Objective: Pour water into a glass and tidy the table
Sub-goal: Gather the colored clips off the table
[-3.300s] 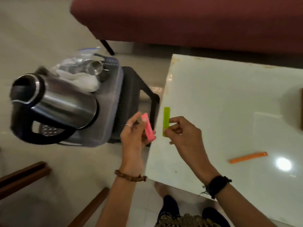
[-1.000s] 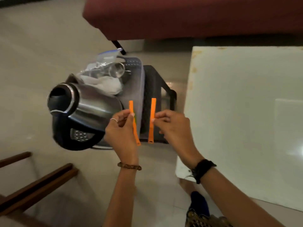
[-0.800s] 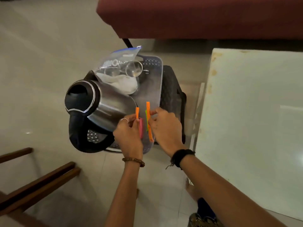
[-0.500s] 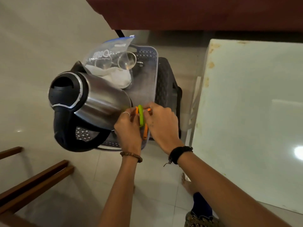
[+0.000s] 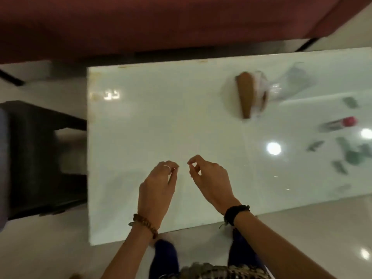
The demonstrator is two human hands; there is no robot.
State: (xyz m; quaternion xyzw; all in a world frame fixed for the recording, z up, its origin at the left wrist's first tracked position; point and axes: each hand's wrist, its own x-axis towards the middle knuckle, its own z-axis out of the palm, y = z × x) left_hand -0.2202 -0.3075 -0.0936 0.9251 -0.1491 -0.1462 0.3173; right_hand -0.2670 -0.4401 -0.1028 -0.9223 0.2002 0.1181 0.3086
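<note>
My left hand and my right hand hover side by side over the near part of the white glossy table. Both hold nothing, with fingers loosely curled and thumb near forefinger. At the table's far right lies a brown object beside something clear and blurred, perhaps a glass or a plastic bag; I cannot tell which. The kettle and the coloured clips are out of view.
A small red-capped item and several blurred green pieces lie at the table's right end. A black stool stands left of the table, with a grey bin edge at the frame's border. A maroon sofa runs behind.
The view has swung right from the bin and kettle to the table. The orange, green and pink clips that my hands held are gone from them; both hands are now empty.
</note>
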